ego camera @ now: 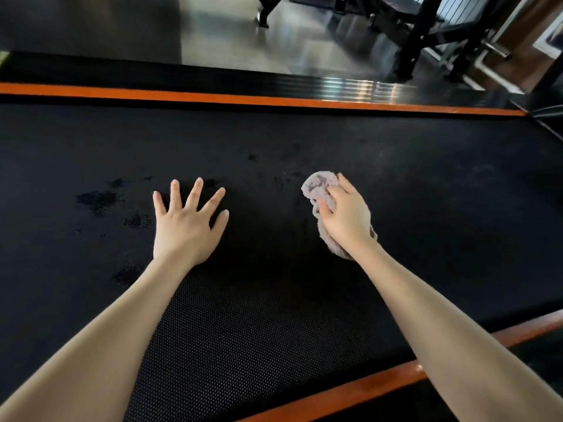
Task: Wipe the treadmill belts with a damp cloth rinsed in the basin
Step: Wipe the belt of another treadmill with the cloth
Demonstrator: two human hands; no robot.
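Here the black treadmill belt [304, 141] fills almost the whole view, running left to right beneath the person; its surface is matt and finely dimpled, the pattern of small raised dots plainest in the near middle, between the two forearms; darker wet patches [97, 201] lie scattered over its left part, and fainter damp smears show on the far side between the hands. An orange trim strip [243, 100] borders the belt on the far side, and a second orange strip [365, 388] runs aslant along the near right edge.

The left hand [185, 226] lies flat on the belt, palm down, fingers straight and spread wide, holding nothing; the wet patches sit just to its left. The right hand [344, 214] grips a crumpled grey-mauve cloth [320, 184], fingers curled over it and pressing it down on the belt; the cloth is bunched into a lump, fuzzy in texture like a towel, one end poking out past the fingertips and the other showing below the wrist. The two hands are well apart, at about the same depth on the belt.

Beyond the far strip lies a black ribbed side rail [304, 83], then a glossy grey floor [243, 32] that catches the light; black metal frames of gym equipment [408, 47] stand on it at the upper right.
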